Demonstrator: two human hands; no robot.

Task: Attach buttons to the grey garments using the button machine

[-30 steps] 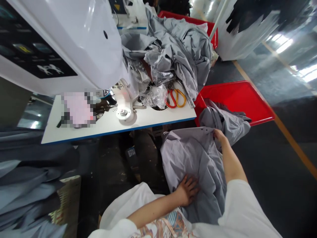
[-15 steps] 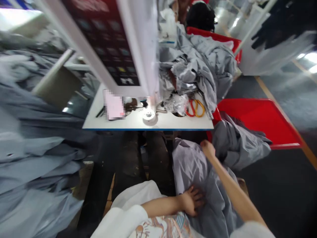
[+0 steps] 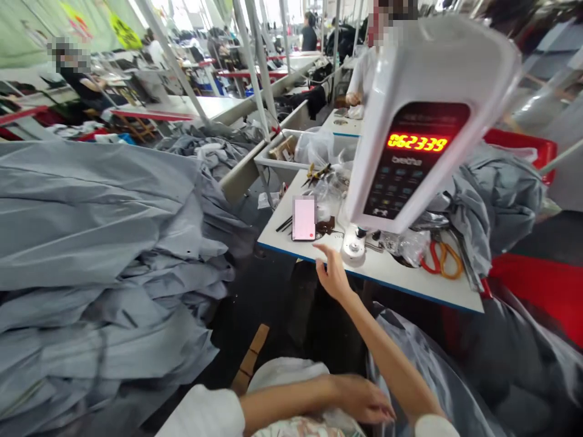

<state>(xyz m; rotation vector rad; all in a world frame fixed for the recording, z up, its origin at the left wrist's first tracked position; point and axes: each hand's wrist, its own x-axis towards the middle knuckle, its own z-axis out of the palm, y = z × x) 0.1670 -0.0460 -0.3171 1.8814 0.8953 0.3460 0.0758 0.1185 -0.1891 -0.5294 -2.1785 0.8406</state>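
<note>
My right hand [image 3: 333, 274] reaches over the front edge of the white machine table [image 3: 410, 288], fingers apart and holding nothing. Its fingertips are close to a phone [image 3: 303, 220] with a pink screen, lying on the table left of the machine's round base [image 3: 353, 249]. My left hand [image 3: 364, 400] is low over my lap, slightly blurred, with its fingers stretched to the right and nothing visible in them. Grey fabric [image 3: 423, 352] hangs below the table, beside my right forearm.
A large pile of grey fabric [image 3: 100, 212] fills the left side. Above the table stands the machine head [image 3: 428, 91] with a lit red display. Red-and-yellow-handled scissors [image 3: 441, 260] lie at the right, near a red bin [image 3: 542, 285]. Other people work farther back.
My view has swung left and up. My right hand has left the grey fabric and moved up to the table near the phone. My left hand has come off the fabric.
</note>
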